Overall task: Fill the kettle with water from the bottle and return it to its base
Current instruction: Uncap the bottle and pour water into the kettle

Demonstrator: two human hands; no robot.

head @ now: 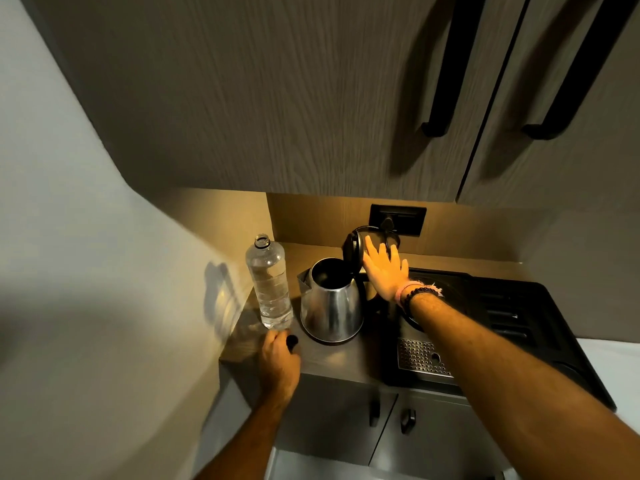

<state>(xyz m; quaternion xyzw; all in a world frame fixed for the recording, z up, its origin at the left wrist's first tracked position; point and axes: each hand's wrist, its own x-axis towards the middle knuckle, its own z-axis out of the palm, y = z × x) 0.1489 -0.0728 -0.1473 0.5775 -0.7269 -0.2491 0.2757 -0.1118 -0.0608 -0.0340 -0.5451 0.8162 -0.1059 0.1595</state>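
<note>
A steel kettle (330, 303) stands on its base (325, 339) on the counter, its black lid (353, 251) swung up and open. To its left stands a clear plastic bottle (270, 285), uncapped and partly filled with water. My left hand (278, 358) rests on the counter just in front of the bottle, fingers curled around a small dark bottle cap (292, 341). My right hand (384, 268) is spread flat behind the raised lid, fingers apart, beside the kettle's handle.
A black coffee machine (502, 323) with a perforated metal drip tray (420, 356) fills the counter to the right. A wall socket (398, 218) sits behind the kettle. Upper cabinets (311, 98) hang overhead; a wall closes off the left.
</note>
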